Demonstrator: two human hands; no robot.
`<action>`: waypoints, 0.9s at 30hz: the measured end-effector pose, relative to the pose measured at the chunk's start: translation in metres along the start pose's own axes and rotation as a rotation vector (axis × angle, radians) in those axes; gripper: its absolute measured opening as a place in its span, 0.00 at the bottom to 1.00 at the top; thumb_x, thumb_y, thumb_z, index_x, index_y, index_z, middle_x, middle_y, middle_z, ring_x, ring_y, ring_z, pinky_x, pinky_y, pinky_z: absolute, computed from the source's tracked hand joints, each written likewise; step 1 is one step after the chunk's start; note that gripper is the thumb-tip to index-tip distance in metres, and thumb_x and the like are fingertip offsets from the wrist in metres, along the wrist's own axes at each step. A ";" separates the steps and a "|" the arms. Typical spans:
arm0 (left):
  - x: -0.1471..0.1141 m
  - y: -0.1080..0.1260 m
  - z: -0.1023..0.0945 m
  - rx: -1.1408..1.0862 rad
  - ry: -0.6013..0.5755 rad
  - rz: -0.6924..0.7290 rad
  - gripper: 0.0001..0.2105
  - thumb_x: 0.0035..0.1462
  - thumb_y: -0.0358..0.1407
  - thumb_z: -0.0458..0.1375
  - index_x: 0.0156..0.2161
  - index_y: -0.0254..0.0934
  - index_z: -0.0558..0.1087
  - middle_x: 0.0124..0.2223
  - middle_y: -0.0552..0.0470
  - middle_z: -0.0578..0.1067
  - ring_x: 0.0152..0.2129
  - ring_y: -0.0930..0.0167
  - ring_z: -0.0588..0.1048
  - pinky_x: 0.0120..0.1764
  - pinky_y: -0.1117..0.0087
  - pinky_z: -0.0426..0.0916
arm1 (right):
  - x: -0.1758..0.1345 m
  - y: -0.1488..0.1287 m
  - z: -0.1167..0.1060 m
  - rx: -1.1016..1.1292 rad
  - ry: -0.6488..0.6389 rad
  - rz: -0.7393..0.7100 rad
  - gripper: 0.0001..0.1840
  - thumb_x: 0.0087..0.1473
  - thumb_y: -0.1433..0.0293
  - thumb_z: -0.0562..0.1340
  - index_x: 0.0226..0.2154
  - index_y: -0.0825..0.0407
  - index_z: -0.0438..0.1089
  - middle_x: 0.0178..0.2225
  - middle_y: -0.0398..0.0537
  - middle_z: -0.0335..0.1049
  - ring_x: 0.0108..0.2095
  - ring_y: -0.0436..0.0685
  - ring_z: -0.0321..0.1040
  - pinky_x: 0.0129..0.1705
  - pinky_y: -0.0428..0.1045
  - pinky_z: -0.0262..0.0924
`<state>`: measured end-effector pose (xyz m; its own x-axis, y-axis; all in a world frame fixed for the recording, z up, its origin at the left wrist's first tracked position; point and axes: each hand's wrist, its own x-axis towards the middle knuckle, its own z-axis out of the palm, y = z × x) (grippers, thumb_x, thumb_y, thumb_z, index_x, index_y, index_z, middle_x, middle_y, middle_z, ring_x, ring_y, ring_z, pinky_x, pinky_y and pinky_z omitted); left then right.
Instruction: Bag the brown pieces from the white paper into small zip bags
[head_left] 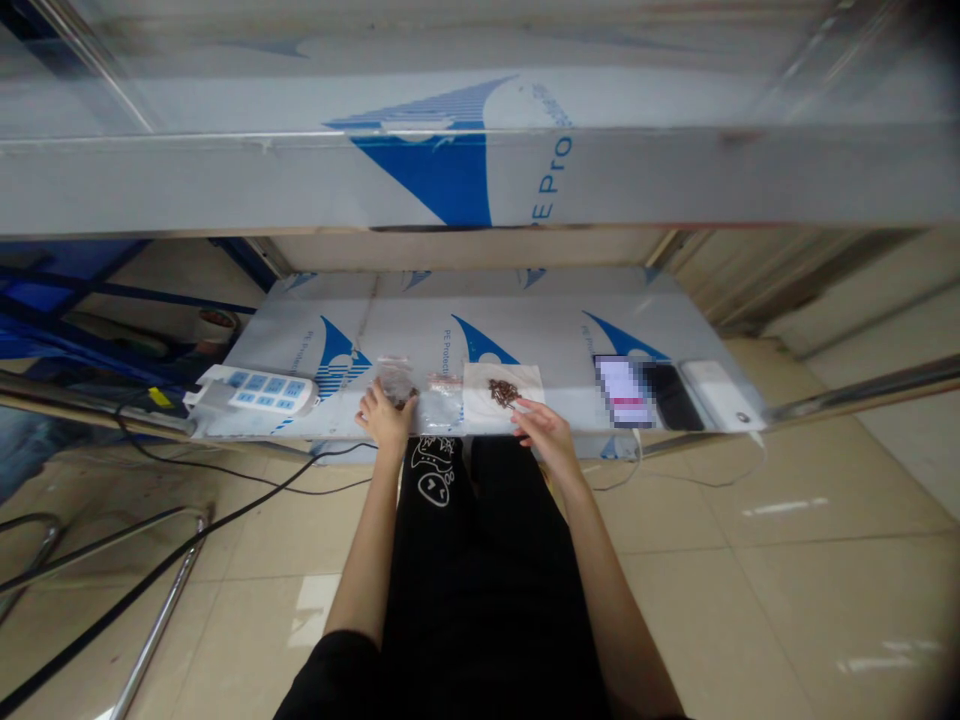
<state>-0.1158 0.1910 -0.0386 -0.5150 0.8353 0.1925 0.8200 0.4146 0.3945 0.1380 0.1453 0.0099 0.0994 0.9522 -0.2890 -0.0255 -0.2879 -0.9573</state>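
My left hand (386, 418) is at a clear plastic bag (394, 372), thumb and fingers spread to either side of it and gripping its near part. Small brown pieces show in the bag close to the thumb. A heap of small brown pieces (502, 393), perhaps screws, lies on a white sheet (529, 378). At the heap's right edge, my right hand (544, 428) has its thumb and forefinger pinched together; what they hold is too small to make out. Between the hands lies another clear bag (442, 408), with reddish marks near its top.
A white power strip (270, 390) lies on the left of the film-covered shelf (405, 300). To the right are a lit phone (624, 392), a dark phone (675, 396) and a white device (716, 395) with cables. An upper shelf (262, 180) overhangs behind.
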 end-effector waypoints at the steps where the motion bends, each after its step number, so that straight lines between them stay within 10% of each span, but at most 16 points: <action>1: 0.001 -0.005 0.001 0.017 -0.034 0.013 0.34 0.48 0.45 0.57 0.58 0.31 0.54 0.53 0.34 0.64 0.51 0.53 0.60 0.49 0.52 0.52 | 0.000 0.000 0.001 0.001 0.000 0.001 0.27 0.40 0.57 0.65 0.43 0.51 0.70 0.30 0.47 0.73 0.26 0.52 0.70 0.22 0.43 0.62; 10: -0.011 0.000 0.001 -0.128 0.086 -0.025 0.23 0.52 0.36 0.55 0.53 0.36 0.61 0.46 0.41 0.70 0.45 0.59 0.67 0.48 0.54 0.55 | 0.000 0.002 0.008 0.019 -0.012 -0.012 0.26 0.38 0.58 0.66 0.42 0.49 0.71 0.28 0.44 0.73 0.25 0.51 0.69 0.23 0.43 0.61; 17: -0.026 0.003 -0.022 -0.886 0.083 -0.058 0.35 0.50 0.36 0.58 0.61 0.40 0.47 0.36 0.51 0.73 0.24 0.75 0.72 0.35 0.71 0.67 | -0.001 0.002 0.008 -0.003 -0.044 -0.006 0.24 0.41 0.58 0.65 0.42 0.49 0.70 0.30 0.45 0.73 0.27 0.51 0.70 0.23 0.43 0.62; 23: -0.059 0.022 -0.049 -1.013 -0.630 0.219 0.18 0.49 0.40 0.59 0.46 0.37 0.71 0.30 0.50 0.77 0.28 0.70 0.75 0.33 0.70 0.69 | -0.004 -0.001 0.020 -0.007 -0.192 0.000 0.23 0.48 0.57 0.60 0.46 0.48 0.67 0.42 0.50 0.72 0.35 0.54 0.72 0.23 0.43 0.64; 27: -0.068 0.032 -0.059 -0.942 -0.741 0.334 0.10 0.51 0.40 0.58 0.35 0.37 0.76 0.33 0.49 0.78 0.33 0.68 0.75 0.38 0.69 0.68 | -0.010 -0.007 0.022 -0.059 -0.282 -0.006 0.19 0.47 0.58 0.62 0.39 0.51 0.72 0.34 0.50 0.75 0.34 0.55 0.72 0.25 0.44 0.64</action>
<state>-0.0695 0.1266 0.0135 0.2001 0.9795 -0.0245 0.2274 -0.0221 0.9736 0.1156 0.1396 0.0191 -0.1814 0.9425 -0.2807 0.0332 -0.2794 -0.9596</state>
